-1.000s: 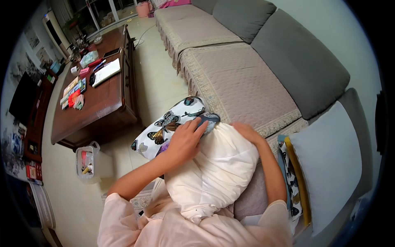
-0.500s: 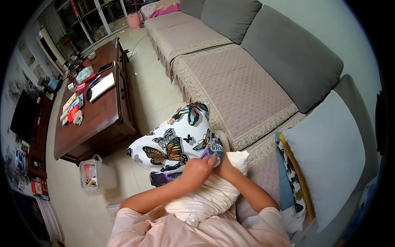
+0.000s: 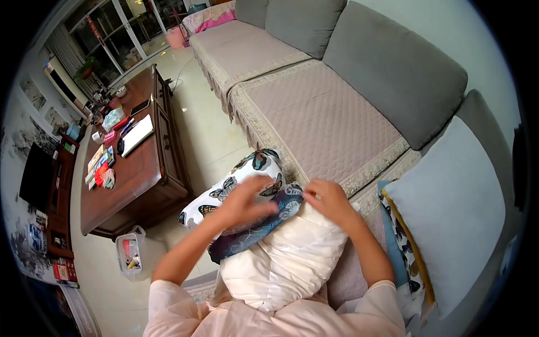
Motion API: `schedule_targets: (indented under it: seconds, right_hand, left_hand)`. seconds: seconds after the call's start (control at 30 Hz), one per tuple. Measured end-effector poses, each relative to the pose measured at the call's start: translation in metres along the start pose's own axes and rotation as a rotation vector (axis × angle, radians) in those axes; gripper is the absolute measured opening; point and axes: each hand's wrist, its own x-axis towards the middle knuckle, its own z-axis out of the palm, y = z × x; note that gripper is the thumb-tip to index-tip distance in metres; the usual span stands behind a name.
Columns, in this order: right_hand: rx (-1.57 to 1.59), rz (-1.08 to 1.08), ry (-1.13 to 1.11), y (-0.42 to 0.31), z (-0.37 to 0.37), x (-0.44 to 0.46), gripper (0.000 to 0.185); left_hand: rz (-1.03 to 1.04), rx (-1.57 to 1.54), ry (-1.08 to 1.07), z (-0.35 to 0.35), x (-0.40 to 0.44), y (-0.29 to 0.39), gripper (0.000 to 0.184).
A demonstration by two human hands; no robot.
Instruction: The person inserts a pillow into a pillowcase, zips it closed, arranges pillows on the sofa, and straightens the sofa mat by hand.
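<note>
A white cushion insert [image 3: 286, 255] lies on my lap. Its far end is inside a butterfly-print cover [image 3: 224, 191], whose dark blue and purple edge [image 3: 247, 238] lies across the insert. My left hand [image 3: 247, 202] is over the cover, blurred by motion, its fingers apart and nothing held between them. At the right end of the cover's edge, my right hand [image 3: 328, 201] has thumb and fingertips pinched together beside the fabric; whether cloth is between them is too small to tell.
A long sofa [image 3: 320, 112] with grey back cushions [image 3: 398, 73] runs along the right. Beside me stand a light blue cushion [image 3: 449, 213] and folded covers. At the left are a wooden coffee table [image 3: 129, 180] bearing a notebook and small items, and a plastic bin [image 3: 135, 255].
My hands were together at the cover's edge and are now apart, the left over the cover and the right at its right end. The dark edge now lies flatter across the insert.
</note>
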Motion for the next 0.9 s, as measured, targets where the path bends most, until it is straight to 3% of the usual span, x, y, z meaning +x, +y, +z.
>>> schedule_targets:
  seconds: [0.03, 0.13, 0.17, 0.23, 0.3, 0.37, 0.43, 0.47, 0.53, 0.57, 0.6, 0.63, 0.67, 0.7, 0.73, 0.77, 0.83, 0.9]
  right_hand:
    - [-0.146, -0.047, 0.025, -0.003, 0.007, -0.011, 0.012]
    - [-0.120, -0.166, 0.118, -0.010, 0.034, -0.047, 0.013]
    - [-0.148, -0.088, 0.016, -0.012, 0.047, -0.059, 0.016]
    - [-0.120, -0.081, -0.038, -0.018, 0.060, -0.072, 0.016]
    - [-0.068, -0.156, 0.058, -0.040, 0.064, -0.061, 0.015]
    - [-0.045, -0.274, 0.200, -0.058, 0.076, -0.039, 0.015]
    - [-0.195, -0.212, -0.023, -0.039, 0.117, -0.026, 0.016]
    - [-0.345, -0.290, 0.232, -0.022, 0.148, -0.010, 0.015]
    - [0.510, 0.111, 0.190, 0.006, 0.176, 0.005, 0.023]
    - [-0.140, 0.026, 0.081, -0.016, 0.126, 0.009, 0.025]
    - [-0.200, -0.030, 0.183, -0.012, 0.130, 0.020, 0.026]
    - [-0.263, -0.083, 0.284, -0.009, 0.135, 0.026, 0.027]
    - [-0.244, -0.154, 0.312, -0.014, 0.132, 0.023, 0.026]
    - [-0.210, -0.199, 0.323, -0.018, 0.133, 0.021, 0.028]
    - [-0.182, -0.248, 0.331, -0.021, 0.134, 0.016, 0.030]
    - [-0.154, -0.297, 0.337, -0.022, 0.135, 0.013, 0.031]
    - [-0.209, -0.324, 0.197, -0.012, 0.138, 0.013, 0.034]
    - [-0.269, -0.249, 0.114, -0.001, 0.141, 0.017, 0.035]
  left_hand:
    - [0.087, -0.005, -0.072, 0.003, -0.009, 0.025, 0.065]
    - [-0.015, 0.497, -0.147, 0.028, -0.024, 0.027, 0.067]
    - [-0.211, 0.509, -0.167, 0.029, -0.017, 0.024, 0.064]
    - [-0.184, 0.418, -0.049, 0.028, -0.015, 0.014, 0.051]
    - [-0.113, 0.269, 0.174, 0.022, -0.010, 0.018, 0.040]
    - [-0.212, 0.207, 0.162, 0.020, -0.011, 0.020, 0.039]
    - [-0.227, 0.211, 0.172, 0.030, -0.022, 0.024, 0.039]
    - [-0.191, 0.194, 0.150, 0.033, -0.025, 0.027, 0.041]
    - [-0.181, 0.077, 0.020, 0.027, -0.027, 0.023, 0.043]
    - [-0.225, -0.037, -0.080, 0.013, -0.026, 0.014, 0.043]
    - [-0.444, -0.318, -0.040, 0.008, -0.025, -0.026, 0.040]
    - [-0.403, -0.166, 0.104, -0.012, -0.014, -0.032, 0.036]
    - [-0.088, 0.260, 0.294, -0.021, -0.007, -0.077, 0.039]
    - [-0.110, 0.562, 0.308, -0.031, -0.006, -0.108, 0.043]
    - [-0.368, 0.575, 0.156, -0.031, -0.013, -0.144, 0.050]
    - [-0.686, 0.476, -0.126, -0.027, -0.017, -0.165, 0.052]
    - [-0.647, 0.525, -0.104, -0.008, -0.037, -0.162, 0.049]
    - [-0.548, 0.588, 0.204, 0.008, -0.048, -0.115, 0.039]
